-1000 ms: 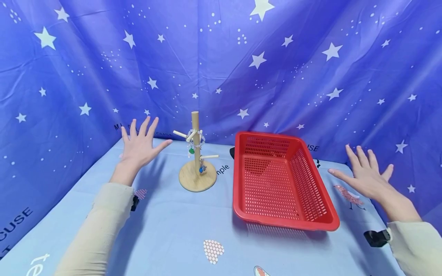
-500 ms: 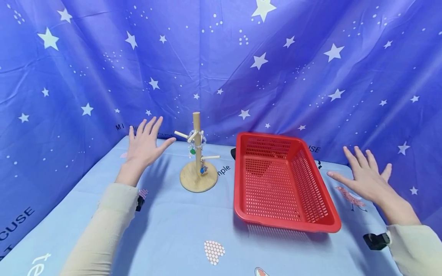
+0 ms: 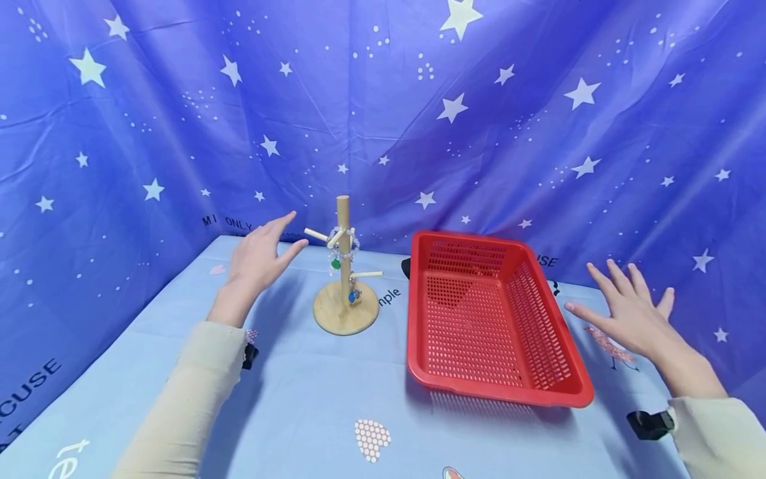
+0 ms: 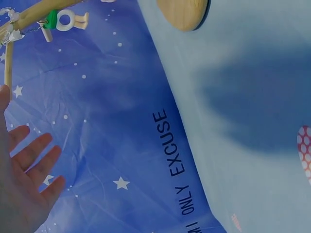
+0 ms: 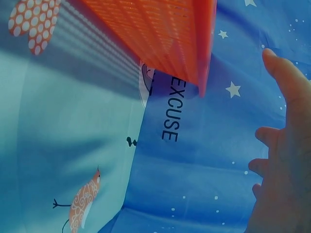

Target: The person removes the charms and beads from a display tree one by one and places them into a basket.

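A wooden stand (image 3: 344,253) with short pegs rises from a round base (image 3: 335,319) left of the middle. Beaded bracelets (image 3: 342,243) with a green charm (image 3: 336,264) hang round its upper pegs, and a blue charm (image 3: 352,296) dangles from the lower peg. In the left wrist view the green charm (image 4: 50,19) shows a white ring beside it. My left hand (image 3: 254,261) hovers just left of the stand, fingers extended, thumb apart, holding nothing. To the right of the red plastic basket (image 3: 414,319), my right hand (image 3: 637,319) hangs in the air, fingers spread, holding nothing.
The basket, with perforated walls, stands right of the stand on a light blue printed cloth (image 3: 299,412). A blue star-patterned curtain (image 3: 383,120) closes off the back and sides. A dark object (image 3: 406,267) peeks out behind the basket's left edge.
My left hand has moved right, closer to the stand, and its fingers have drawn together. The right hand has shifted slightly left toward the basket. The stand and basket stay in place.
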Demonstrator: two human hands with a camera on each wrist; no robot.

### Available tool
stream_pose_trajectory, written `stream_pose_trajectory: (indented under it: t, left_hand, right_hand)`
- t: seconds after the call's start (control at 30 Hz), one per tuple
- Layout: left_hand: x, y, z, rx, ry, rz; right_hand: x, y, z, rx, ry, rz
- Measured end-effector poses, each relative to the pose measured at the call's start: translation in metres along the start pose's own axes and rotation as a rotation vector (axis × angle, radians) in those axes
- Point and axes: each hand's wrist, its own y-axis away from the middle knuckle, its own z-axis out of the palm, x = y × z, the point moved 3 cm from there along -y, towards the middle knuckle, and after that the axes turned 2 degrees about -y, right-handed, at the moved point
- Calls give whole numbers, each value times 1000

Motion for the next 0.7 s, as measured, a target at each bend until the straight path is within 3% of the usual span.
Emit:
stream_pose_trajectory:
  t: [0.4, 0.7]
  left_hand:
    - [9, 5, 1, 137, 55, 29]
    - [14, 5, 0, 268, 117, 77]
  right_hand:
    - [-8, 2, 5, 20, -5, -41]
    - [-21, 0, 2, 70, -36, -156]
